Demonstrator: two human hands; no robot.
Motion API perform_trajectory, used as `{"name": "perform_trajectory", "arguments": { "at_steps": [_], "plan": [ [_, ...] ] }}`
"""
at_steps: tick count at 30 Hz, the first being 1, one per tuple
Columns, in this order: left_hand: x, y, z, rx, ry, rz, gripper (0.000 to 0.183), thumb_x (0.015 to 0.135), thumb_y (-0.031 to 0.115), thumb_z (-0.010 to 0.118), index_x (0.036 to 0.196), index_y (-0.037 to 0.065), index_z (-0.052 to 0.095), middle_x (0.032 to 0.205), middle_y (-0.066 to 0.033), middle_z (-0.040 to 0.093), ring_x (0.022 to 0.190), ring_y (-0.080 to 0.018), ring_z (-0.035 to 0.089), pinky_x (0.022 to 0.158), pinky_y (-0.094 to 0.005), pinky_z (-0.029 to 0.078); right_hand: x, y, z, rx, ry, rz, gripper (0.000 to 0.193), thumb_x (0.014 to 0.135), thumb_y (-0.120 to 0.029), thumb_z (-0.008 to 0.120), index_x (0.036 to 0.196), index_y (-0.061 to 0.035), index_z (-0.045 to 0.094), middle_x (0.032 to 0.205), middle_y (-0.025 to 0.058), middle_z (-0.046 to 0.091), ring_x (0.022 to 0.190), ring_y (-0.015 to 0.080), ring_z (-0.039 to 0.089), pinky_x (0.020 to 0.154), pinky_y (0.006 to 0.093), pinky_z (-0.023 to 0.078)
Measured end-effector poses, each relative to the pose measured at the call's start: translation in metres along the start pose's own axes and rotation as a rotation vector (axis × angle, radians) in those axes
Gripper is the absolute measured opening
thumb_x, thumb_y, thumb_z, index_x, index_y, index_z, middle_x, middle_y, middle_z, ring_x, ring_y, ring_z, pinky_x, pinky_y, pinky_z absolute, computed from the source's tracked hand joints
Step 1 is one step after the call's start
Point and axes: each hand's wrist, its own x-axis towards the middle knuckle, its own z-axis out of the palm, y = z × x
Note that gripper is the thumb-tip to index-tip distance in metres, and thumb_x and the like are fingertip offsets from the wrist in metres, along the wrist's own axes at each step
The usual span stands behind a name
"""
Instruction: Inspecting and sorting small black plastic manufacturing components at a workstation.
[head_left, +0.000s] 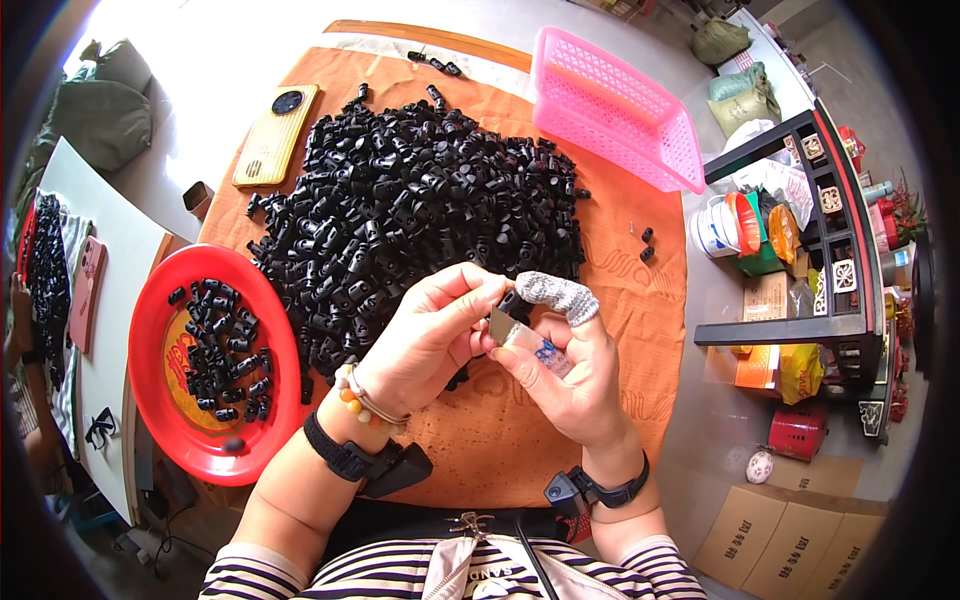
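Observation:
A large heap of small black plastic parts [420,200] lies on an orange cloth [620,250]. My left hand [425,335] pinches one small black part [508,298] at its fingertips. My right hand [565,365], with a grey knitted cot on the thumb [558,293], holds a small flat blade with a clear handle [520,335] against that part. Both hands meet just below the heap. A red round plate [150,330] at my left holds several of the same black parts [225,350].
A pink plastic basket [615,105] stands at the cloth's far right corner. A yellow phone [275,135] lies at the far left. Two loose black parts [646,243] sit right of the heap. A dark shelf unit [800,250], bags and cardboard boxes [790,540] stand at right.

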Motion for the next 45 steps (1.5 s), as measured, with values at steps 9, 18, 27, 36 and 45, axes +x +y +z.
{"name": "perform_trajectory", "arguments": {
  "at_steps": [9,18,27,36,45],
  "plan": [
    [0.0,-0.001,-0.003,0.027,-0.003,0.011,0.009,0.093,0.014,0.056,0.095,0.005,0.058,0.084,-0.0014,0.062,0.068,-0.0054,0.056,0.061,-0.0196,0.047,0.0,0.0,-0.005,0.041,-0.043,0.048,0.041,0.086,-0.002,0.064,0.123,-0.0007,0.045,0.082,0.002,0.058,0.078,0.0037,0.056,0.069,0.018,0.045],
    [-0.001,0.0,-0.001,0.024,-0.038,-0.013,0.009,0.093,0.014,0.056,0.096,0.006,0.057,0.084,-0.002,0.062,0.066,-0.0061,0.056,0.06,-0.0205,0.049,-0.001,-0.002,-0.006,-0.017,-0.017,0.008,0.041,0.085,-0.001,0.064,0.122,-0.0016,0.046,0.075,-0.0012,0.053,0.069,0.0024,0.051,0.063,0.0172,0.043],
    [-0.001,-0.001,-0.002,-0.002,-0.029,-0.018,0.008,0.093,0.014,0.056,0.095,0.007,0.057,0.084,-0.0017,0.062,0.071,-0.0061,0.058,0.062,-0.0199,0.047,-0.001,0.003,-0.001,0.062,-0.026,0.009,0.045,0.085,0.0,0.065,0.124,0.0001,0.042,0.076,-0.0006,0.053,0.07,0.0013,0.05,0.061,0.0164,0.041],
    [-0.001,-0.001,-0.004,0.013,-0.053,-0.034,0.01,0.093,0.015,0.057,0.093,0.006,0.057,0.083,-0.0022,0.062,0.07,-0.0071,0.058,0.062,-0.021,0.048,0.0,-0.003,-0.004,0.115,-0.064,0.052,0.039,0.086,0.001,0.062,0.12,0.0002,0.043,0.082,0.0023,0.056,0.074,0.0037,0.055,0.069,0.0193,0.048],
    [-0.003,0.0,0.001,0.04,-0.031,-0.058,0.01,0.093,0.015,0.057,0.094,0.005,0.057,0.082,-0.0026,0.062,0.064,-0.0061,0.056,0.059,-0.0197,0.047,-0.002,-0.006,-0.005,0.117,-0.037,0.005,0.039,0.087,0.0,0.062,0.12,0.0001,0.043,0.091,0.0087,0.064,0.08,0.0103,0.063,0.071,0.0215,0.05]
  ]
}}
